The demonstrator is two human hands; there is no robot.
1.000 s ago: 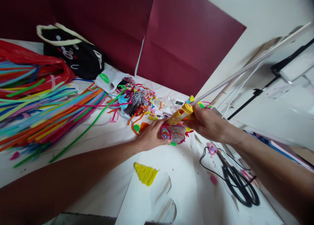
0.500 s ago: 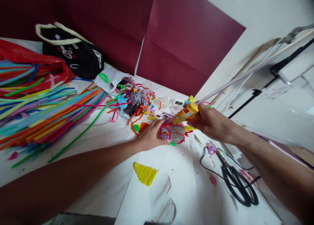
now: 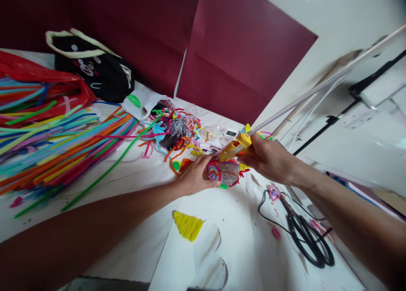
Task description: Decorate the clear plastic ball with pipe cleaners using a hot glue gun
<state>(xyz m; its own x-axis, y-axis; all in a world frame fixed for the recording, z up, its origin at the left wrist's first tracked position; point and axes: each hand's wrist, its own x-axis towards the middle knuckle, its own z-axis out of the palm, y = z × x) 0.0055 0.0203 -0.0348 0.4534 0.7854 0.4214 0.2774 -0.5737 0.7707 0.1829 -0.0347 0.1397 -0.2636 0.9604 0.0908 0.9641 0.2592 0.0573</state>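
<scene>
In my right hand (image 3: 269, 157) is a yellow hot glue gun (image 3: 235, 148), its red light lit and a long glue stick (image 3: 304, 90) running out of its back. The gun's nozzle end is over the far edge of a rounded pipe-cleaner craft piece (image 3: 229, 173) with a grey middle, a pink-red border and a purple spiral at its left. My left hand (image 3: 197, 175) grips that piece from the left, thumb at its near side. Whether the nozzle touches it I cannot tell. Nearer to me lies a yellow pipe-cleaner triangle (image 3: 188, 226).
Black-handled scissors (image 3: 309, 236) lie at the right, near a black cord (image 3: 269, 217) and a small pink flower-like piece (image 3: 274, 193). Bundled pipe cleaners (image 3: 63, 151) cover the left side. Behind are a tangle of scraps (image 3: 177, 132) and a black bag (image 3: 95, 69).
My right hand and the glue gun have shifted slightly left along the craft piece's far edge. The glue stick has swung with them. My left hand and the piece look still.
</scene>
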